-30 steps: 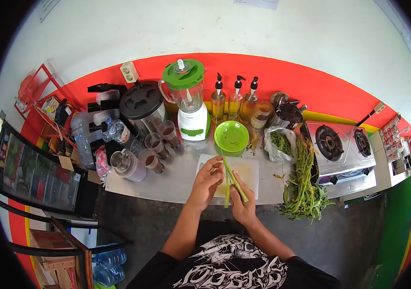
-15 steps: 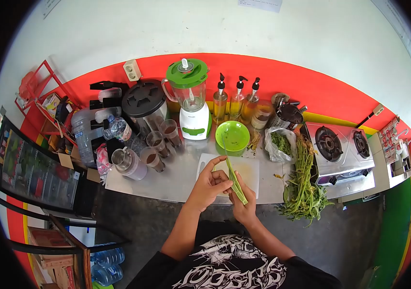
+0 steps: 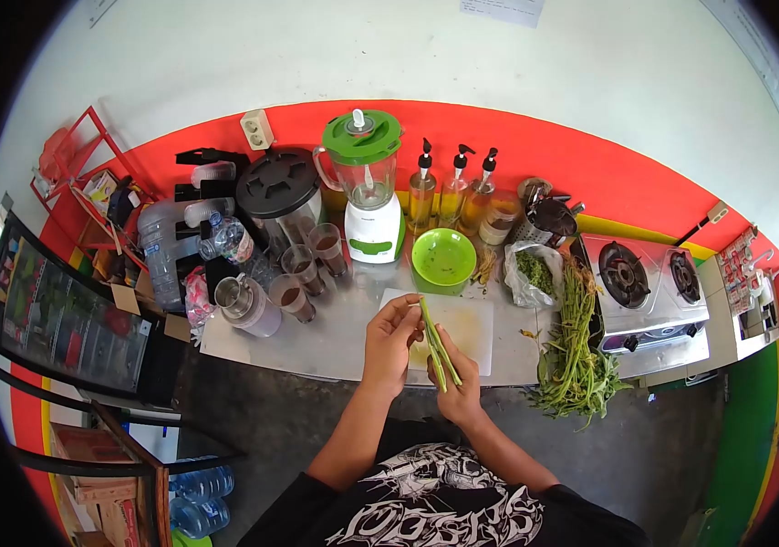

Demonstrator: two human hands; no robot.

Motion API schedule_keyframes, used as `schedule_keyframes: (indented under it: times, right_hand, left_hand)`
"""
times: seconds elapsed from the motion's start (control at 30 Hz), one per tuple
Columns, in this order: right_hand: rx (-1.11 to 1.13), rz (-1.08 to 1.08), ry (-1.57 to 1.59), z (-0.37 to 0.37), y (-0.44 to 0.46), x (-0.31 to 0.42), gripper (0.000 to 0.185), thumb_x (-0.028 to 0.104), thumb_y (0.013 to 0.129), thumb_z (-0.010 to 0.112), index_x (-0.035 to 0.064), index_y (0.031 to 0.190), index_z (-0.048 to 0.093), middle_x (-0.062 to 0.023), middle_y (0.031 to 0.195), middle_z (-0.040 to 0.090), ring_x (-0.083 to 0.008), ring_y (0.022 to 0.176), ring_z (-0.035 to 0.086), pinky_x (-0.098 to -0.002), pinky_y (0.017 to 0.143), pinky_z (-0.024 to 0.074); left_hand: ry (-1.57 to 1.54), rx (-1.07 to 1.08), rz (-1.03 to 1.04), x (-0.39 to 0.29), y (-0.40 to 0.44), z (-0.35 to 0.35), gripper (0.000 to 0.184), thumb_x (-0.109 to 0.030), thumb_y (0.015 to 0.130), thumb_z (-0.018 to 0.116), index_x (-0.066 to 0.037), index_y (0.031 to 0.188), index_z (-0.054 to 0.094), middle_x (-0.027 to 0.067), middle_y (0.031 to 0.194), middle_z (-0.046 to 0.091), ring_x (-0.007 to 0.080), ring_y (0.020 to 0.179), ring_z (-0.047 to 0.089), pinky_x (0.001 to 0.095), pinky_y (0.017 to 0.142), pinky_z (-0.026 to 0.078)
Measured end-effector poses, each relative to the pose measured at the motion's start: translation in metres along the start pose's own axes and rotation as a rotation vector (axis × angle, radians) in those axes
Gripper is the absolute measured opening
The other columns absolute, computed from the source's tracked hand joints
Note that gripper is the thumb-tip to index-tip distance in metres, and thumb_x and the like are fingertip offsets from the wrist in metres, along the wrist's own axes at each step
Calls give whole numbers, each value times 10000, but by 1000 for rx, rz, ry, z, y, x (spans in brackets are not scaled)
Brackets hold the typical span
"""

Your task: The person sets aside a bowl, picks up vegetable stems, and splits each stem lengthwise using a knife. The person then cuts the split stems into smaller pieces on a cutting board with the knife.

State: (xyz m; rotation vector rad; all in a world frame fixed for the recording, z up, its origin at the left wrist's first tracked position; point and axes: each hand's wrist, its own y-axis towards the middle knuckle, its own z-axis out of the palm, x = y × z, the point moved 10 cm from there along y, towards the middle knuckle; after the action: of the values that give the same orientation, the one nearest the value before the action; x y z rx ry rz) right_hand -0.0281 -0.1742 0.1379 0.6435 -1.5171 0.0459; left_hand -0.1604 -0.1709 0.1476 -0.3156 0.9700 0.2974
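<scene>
Sliding up since the earlier frame, our left hand [image 3: 391,348] has reached the far tip of the slim green stalk [image 3: 433,342], whose near ends now spread in two. We pinch that tip with the left fingers nearly closed, while our right hand [image 3: 460,390] curls round the lower part, above the white cutting board [image 3: 478,314] on the steel surface [image 3: 344,351]. We judge it light, bendy and easily torn, perhaps slick; a gentle pinch near either end suits it.

Bowl [image 3: 444,259] behind cutting board [image 3: 472,330]
</scene>
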Motion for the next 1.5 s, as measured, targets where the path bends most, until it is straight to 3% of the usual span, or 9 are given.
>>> schedule_keyframes:
  times: [0.07,0.23,0.77,0.87,1.03,1.17,1.37,1.47,1.5]
  right_hand:
    - [6,-3,-14,2,0,4,531,-42,970,465,14,1497,430,6,743,517,-74,629,448,-227,558,394]
    - [-38,5,-116,3,0,20,561,-119,890,514,-8,1440,497,-193,884,642,-249,747,602,-313,722,491]
    - [-46,35,9,2,-1,5,534,-89,929,500,3,1455,488,-77,767,578,-142,629,505,-277,591,427]
    - [-28,40,101,5,-1,8,482,-4,1016,433,-17,1497,409,16,773,517,-57,630,435,-212,552,379]
    - [-12,107,-9,1,0,5,455,11,1001,487,-32,1454,467,-98,873,653,-145,707,555,-296,682,485]
    - [8,15,20,4,4,9,483,27,1028,437,-4,1508,397,3,787,543,-64,630,447,-226,562,402]
    - [-15,19,6,-2,8,9,481,41,1030,443,8,1508,405,-43,930,653,-65,664,479,-230,592,426]
    - [-46,77,-6,-5,14,16,454,-16,987,489,-44,1441,471,-199,1216,676,-223,1052,669,-304,910,496]
    - [-81,37,-95,-10,22,26,474,-31,969,508,-25,1442,481,-197,1135,685,-232,977,679,-311,855,507]
  left_hand:
    - [-25,-66,13,2,1,-6,219,-79,993,594,15,1189,625,-26,820,618,51,689,522,216,626,424]
    - [-87,-108,44,7,-4,-4,183,-77,989,580,-6,1152,625,-29,815,622,30,700,549,183,604,402]
    - [-533,193,-169,28,10,9,182,-161,1007,606,-8,1096,646,14,944,637,66,787,529,201,728,450]
    - [-437,221,-139,34,13,5,166,-184,1021,566,-44,1110,579,13,975,603,118,860,565,252,779,484]
    - [-485,214,-123,30,21,0,149,-182,1010,582,-46,1068,596,19,978,616,126,892,590,259,817,498]
    - [-430,219,-149,35,13,7,178,-184,1009,596,-17,1026,653,22,927,654,79,787,569,219,712,473]
    - [-432,233,-124,33,10,14,211,-181,1021,575,-15,1121,660,24,965,658,95,802,577,248,728,491]
    - [-316,99,-103,30,5,13,303,-233,1023,572,-13,1225,627,17,1016,654,117,933,611,242,826,488]
    - [-317,100,-106,32,5,12,303,-233,1023,572,-13,1225,627,17,1016,654,117,933,611,242,826,488]
